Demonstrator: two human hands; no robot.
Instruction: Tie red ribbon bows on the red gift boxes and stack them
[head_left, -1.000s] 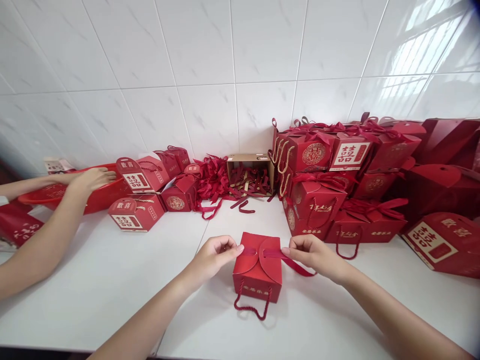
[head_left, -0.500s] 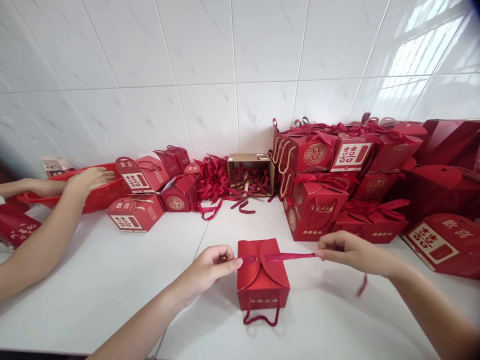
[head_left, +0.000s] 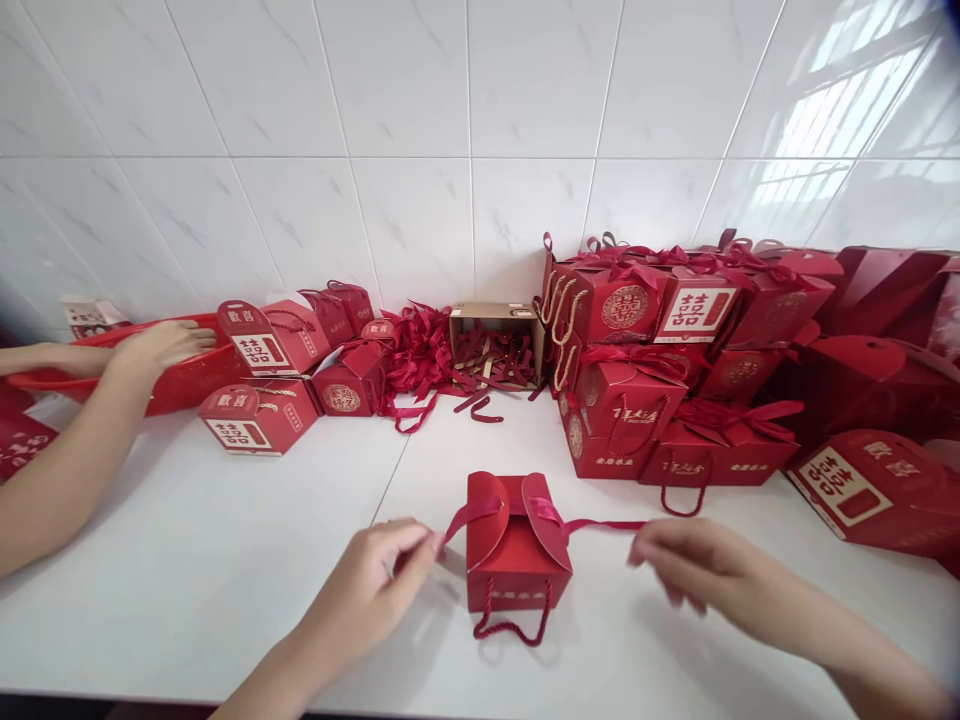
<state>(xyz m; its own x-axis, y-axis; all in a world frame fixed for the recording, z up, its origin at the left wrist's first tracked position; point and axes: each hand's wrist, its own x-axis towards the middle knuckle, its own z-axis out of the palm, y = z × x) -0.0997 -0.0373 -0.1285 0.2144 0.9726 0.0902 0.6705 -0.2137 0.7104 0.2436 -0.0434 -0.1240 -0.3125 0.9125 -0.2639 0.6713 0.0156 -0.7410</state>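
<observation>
A small red gift box (head_left: 517, 588) stands upright on the white table, its two rounded top flaps slightly raised and a gap between them. Dark red ribbon (head_left: 600, 525) threads through both flaps and runs out to either side. The left end of it is pinched between the thumb and fingers of my left hand (head_left: 386, 575), just left of the box. My right hand (head_left: 701, 570) hovers right of the box beside the ribbon's other end, its fingers loosely apart and blurred. A twisted cord handle (head_left: 514, 632) hangs at the box's front.
Stacked red gift boxes (head_left: 622, 400) stand back right. A pile of ribbons (head_left: 420, 350) and a cardboard box (head_left: 491, 312) of dark red strips lie by the tiled wall. At left, another person's hands (head_left: 165, 343) reach into a red basin (head_left: 187, 385), near more boxes (head_left: 259, 420).
My left hand has drawn its ribbon end left and down, away from the box. The flaps have lifted apart. My right hand has moved lower and its fingers have loosened from the ribbon.
</observation>
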